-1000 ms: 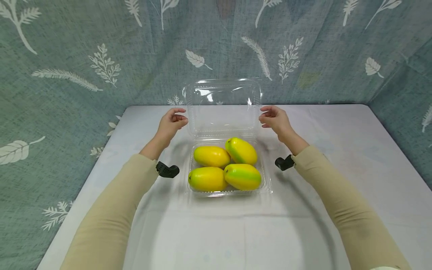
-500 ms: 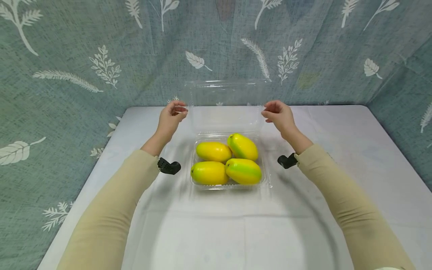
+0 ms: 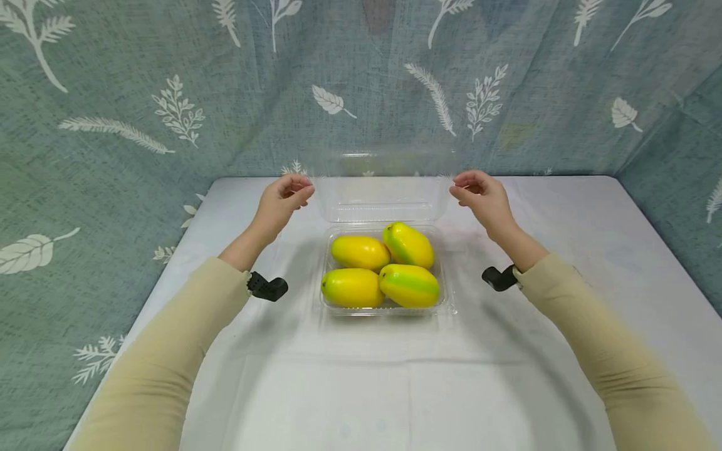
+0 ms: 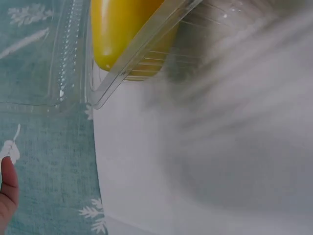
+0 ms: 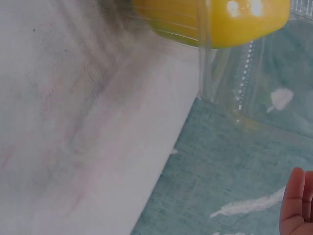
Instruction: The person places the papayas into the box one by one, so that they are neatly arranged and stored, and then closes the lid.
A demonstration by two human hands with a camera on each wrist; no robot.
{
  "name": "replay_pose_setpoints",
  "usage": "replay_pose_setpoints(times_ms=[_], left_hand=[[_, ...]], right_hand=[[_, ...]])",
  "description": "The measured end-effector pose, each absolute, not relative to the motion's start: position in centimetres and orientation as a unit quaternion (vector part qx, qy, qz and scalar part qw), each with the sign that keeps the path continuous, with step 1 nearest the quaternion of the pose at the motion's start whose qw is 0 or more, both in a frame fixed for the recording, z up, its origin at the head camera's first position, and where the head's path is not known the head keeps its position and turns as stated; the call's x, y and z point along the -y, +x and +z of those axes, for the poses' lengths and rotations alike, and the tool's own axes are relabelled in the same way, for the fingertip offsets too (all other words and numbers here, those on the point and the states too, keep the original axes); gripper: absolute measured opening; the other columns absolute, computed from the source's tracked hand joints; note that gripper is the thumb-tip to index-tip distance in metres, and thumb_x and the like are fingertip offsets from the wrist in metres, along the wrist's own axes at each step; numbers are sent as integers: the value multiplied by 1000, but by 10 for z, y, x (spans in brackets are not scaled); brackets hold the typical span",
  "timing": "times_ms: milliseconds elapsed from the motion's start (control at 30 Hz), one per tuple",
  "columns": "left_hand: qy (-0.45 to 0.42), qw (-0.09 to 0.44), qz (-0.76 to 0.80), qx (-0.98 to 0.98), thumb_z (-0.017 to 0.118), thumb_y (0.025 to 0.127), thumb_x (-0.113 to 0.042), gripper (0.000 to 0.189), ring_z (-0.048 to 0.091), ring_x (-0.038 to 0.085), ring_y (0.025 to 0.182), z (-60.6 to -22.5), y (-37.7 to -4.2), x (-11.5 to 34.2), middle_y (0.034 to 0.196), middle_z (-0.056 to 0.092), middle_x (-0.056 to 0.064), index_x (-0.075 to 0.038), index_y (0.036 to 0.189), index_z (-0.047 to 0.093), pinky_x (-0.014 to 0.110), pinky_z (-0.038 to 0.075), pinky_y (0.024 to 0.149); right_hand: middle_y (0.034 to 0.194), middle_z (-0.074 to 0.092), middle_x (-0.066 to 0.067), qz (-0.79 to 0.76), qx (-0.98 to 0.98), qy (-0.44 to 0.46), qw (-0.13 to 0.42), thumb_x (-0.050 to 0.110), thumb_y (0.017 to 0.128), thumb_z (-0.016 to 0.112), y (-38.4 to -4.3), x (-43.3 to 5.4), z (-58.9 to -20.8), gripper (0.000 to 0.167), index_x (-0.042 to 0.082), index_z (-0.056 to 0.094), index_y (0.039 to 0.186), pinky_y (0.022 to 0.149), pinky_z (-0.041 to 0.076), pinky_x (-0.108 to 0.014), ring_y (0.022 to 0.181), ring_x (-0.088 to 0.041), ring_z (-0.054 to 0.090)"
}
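Observation:
A clear plastic clamshell box (image 3: 389, 311) stands on the white table, its lid (image 3: 389, 194) raised at the back, faint against the cloth. Several yellow-green mangoes (image 3: 352, 288) lie in the base in two rows. My left hand (image 3: 284, 199) is just left of the lid, fingers loosely bent. On the other side my right hand (image 3: 484, 199) is likewise loosely bent beside the lid's right edge. Both wrist views show a gap between fingers and lid: the left thumb (image 4: 7, 188) and the right fingers (image 5: 296, 200) stand apart from the plastic.
A green-grey cloth (image 3: 389, 81) with white leaf prints hangs behind the table and along its sides. The white tabletop (image 3: 372, 394) extends in front of the box. A small black camera mount sits on each wrist (image 3: 267, 287).
The lid has tipped farther back and the box sits slightly farther from me. My hands have spread apart, the right one moving more to the right.

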State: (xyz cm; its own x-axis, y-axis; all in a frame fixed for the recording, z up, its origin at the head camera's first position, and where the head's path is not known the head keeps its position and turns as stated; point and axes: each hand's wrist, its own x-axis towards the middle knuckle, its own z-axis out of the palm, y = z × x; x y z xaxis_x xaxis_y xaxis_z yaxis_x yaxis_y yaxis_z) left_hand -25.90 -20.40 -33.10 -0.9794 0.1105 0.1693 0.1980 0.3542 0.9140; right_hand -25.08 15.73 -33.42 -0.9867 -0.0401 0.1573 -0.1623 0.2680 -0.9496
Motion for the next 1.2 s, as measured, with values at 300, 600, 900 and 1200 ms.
replay_pose_setpoints(times_ms=[300, 600, 900, 1200], left_hand=[[-147, -21, -568, 810, 54, 93, -19, 14, 58, 7, 75, -321, -236, 216, 84, 61, -10, -10, 102, 59, 20, 48, 74], [-179, -51, -538, 822, 46, 96, -34, 47, 59, 9, 81, -318, -212, 221, 92, 62, -9, 9, 114, 53, 20, 47, 77], [-187, -75, -484, 852, 38, 98, -36, 46, 58, 8, 89, -324, -191, 225, 108, 62, 12, 3, 113, 59, 28, 45, 83], [-136, -123, -461, 868, 57, 91, -28, 30, 57, 20, 90, -341, -174, 225, 102, 63, 13, -4, 109, 61, 40, 46, 85]], right_hand=[[82, 58, 4, 617, 779, 115, 1, 28, 92, 55, -222, -172, -321, 23, 7, 59, 100, 70, 51, -20, 74, -10, 56], [88, 60, 2, 612, 774, 150, -60, 29, 96, 47, -199, -179, -318, 20, 12, 58, 96, 73, 52, -20, 79, -10, 58], [94, 59, -1, 546, 814, 147, -131, 31, 97, 44, -180, -180, -323, 41, -7, 52, 109, 76, 51, -23, 83, -12, 59], [94, 61, -8, 522, 827, 119, -174, 32, 95, 48, -164, -179, -339, 38, -4, 56, 106, 76, 52, -26, 81, -17, 61]])
